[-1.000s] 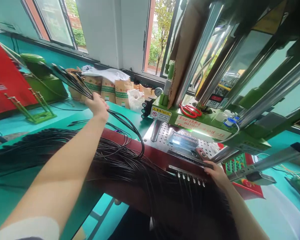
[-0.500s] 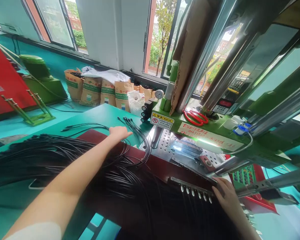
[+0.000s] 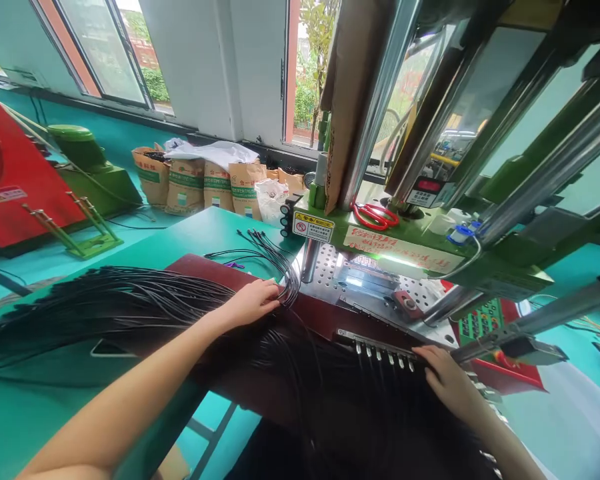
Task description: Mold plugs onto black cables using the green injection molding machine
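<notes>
My left hand (image 3: 255, 301) is closed on a bundle of thin black cables (image 3: 291, 283), near where they bend over the dark red board (image 3: 200, 265). The free ends of those cables point to the back, over the green tabletop. At the board's right, my right hand (image 3: 443, 373) grips the end of a metal bar (image 3: 375, 343), thumb and fingers closed around it. Several silver connector ends (image 3: 379, 355) stick out in a row along the bar's near side, with dark cables below them. A larger pile of black cables (image 3: 145, 287) lies to the left.
A green press (image 3: 400, 257) with steel columns stands behind the board, its perforated metal bed (image 3: 325, 267) below. Red-handled scissors (image 3: 376, 216) lie on the press. Paper sacks (image 3: 217, 183) line the wall. A green button panel (image 3: 483, 320) is at right.
My left hand has come nearer and to the right, from above the cables to the bend of the bundle. Loose cable ends have shifted right. My right hand stays at the bar's end.
</notes>
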A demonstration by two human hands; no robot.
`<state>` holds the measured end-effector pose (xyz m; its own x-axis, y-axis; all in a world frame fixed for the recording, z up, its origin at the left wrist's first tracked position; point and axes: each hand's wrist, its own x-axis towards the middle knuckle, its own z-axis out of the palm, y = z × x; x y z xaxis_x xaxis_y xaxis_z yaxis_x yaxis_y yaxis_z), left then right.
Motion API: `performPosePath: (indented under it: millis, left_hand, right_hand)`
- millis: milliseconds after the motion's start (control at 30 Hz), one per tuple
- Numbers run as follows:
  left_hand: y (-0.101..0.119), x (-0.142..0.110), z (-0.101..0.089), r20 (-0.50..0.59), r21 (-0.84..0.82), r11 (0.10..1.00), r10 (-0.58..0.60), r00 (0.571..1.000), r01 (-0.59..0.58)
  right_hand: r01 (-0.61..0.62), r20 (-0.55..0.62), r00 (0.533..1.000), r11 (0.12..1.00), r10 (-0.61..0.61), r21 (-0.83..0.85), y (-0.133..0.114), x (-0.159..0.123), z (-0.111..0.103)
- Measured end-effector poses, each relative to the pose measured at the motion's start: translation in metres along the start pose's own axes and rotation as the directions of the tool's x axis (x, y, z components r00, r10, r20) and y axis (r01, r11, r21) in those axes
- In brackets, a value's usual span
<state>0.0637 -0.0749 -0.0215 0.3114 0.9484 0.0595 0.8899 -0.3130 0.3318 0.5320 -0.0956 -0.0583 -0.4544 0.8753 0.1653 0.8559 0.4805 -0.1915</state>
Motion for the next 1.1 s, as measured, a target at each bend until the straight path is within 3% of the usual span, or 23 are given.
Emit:
performPosePath:
  millis: [67, 100, 167, 267, 300, 367, 433, 500, 633, 767, 833, 867, 933, 1000, 1033, 1100]
  left_hand:
    - [0.004, -0.007, 0.0, 0.023, 0.093, 0.993, 0.073, 0.997, -0.075]
    - [0.006, -0.008, 0.0, 0.052, 0.15, 0.987, 0.053, 0.997, -0.06]
    - [0.012, -0.009, 0.0, 0.048, 0.22, 0.975, -0.043, 0.998, 0.031]
    - [0.03, -0.01, 0.001, -0.089, 0.247, 0.955, -0.148, 0.985, 0.166]
    - [0.039, -0.012, 0.002, -0.137, 0.208, 0.966, -0.128, 0.982, 0.154]
    - [0.064, -0.019, 0.006, -0.154, 0.033, 0.999, -0.011, 0.988, 0.016]
    - [0.094, -0.027, 0.013, -0.064, -0.199, 0.968, 0.144, 0.987, -0.154]
    - [0.125, -0.033, 0.021, 0.051, -0.339, 0.91, 0.27, 0.961, -0.238]
    - [0.172, -0.034, 0.043, 0.189, -0.313, 0.908, 0.349, 0.918, -0.28]
    - [0.188, -0.021, 0.061, 0.157, -0.432, 0.881, 0.282, 0.947, -0.191]
    - [0.19, -0.01, 0.065, 0.206, -0.639, 0.769, 0.206, 0.957, -0.028]
    - [0.191, -0.004, 0.066, 0.262, -0.755, 0.649, 0.169, 0.95, 0.093]
    - [0.196, 0.011, 0.068, 0.397, -0.895, 0.28, 0.151, 0.905, 0.346]
    - [0.205, 0.026, 0.071, 0.496, -0.855, -0.065, 0.186, 0.848, 0.514]
    - [0.21, 0.033, 0.073, 0.531, -0.809, -0.169, 0.201, 0.823, 0.563]
    - [0.218, 0.048, 0.078, 0.572, -0.748, -0.254, 0.22, 0.79, 0.613]
  right_hand:
    - [-0.011, 0.032, 0.999, 1.0, 0.011, 0.007, -0.002, 0.003, -0.001]
    - [-0.015, 0.056, 0.998, 1.0, 0.015, 0.005, -0.004, 0.005, -0.001]
    - [-0.018, 0.109, 0.994, 1.0, 0.019, -0.014, -0.007, 0.011, -0.003]
    - [-0.003, 0.199, 0.98, 0.998, 0.014, -0.057, -0.017, 0.022, -0.012]
    - [0.006, 0.234, 0.972, 0.998, 0.01, -0.065, -0.021, 0.025, -0.018]
    - [0.013, 0.315, 0.949, 0.996, 0.016, -0.089, -0.032, 0.033, -0.032]
    - [-0.007, 0.405, 0.913, 0.992, 0.059, -0.129, -0.043, 0.041, -0.048]
    - [-0.056, 0.443, 0.889, 0.989, 0.112, -0.138, -0.052, 0.051, -0.06]
    - [-0.183, 0.432, 0.871, 0.971, 0.232, -0.152, -0.059, 0.066, -0.069]
    - [-0.272, 0.329, 0.897, 0.955, 0.296, -0.116, -0.049, 0.075, -0.071]
    - [-0.303, 0.259, 0.914, 0.95, 0.311, -0.071, -0.041, 0.08, -0.074]
    - [-0.316, 0.23, 0.92, 0.948, 0.317, -0.045, -0.036, 0.085, -0.077]
    - [-0.341, 0.192, 0.923, 0.94, 0.332, 0.012, -0.027, 0.097, -0.081]
    - [-0.369, 0.172, 0.919, 0.927, 0.354, 0.064, -0.02, 0.113, -0.082]
    - [-0.386, 0.164, 0.915, 0.918, 0.369, 0.087, -0.017, 0.122, -0.082]
    - [-0.417, 0.146, 0.906, 0.899, 0.398, 0.134, -0.014, 0.14, -0.078]
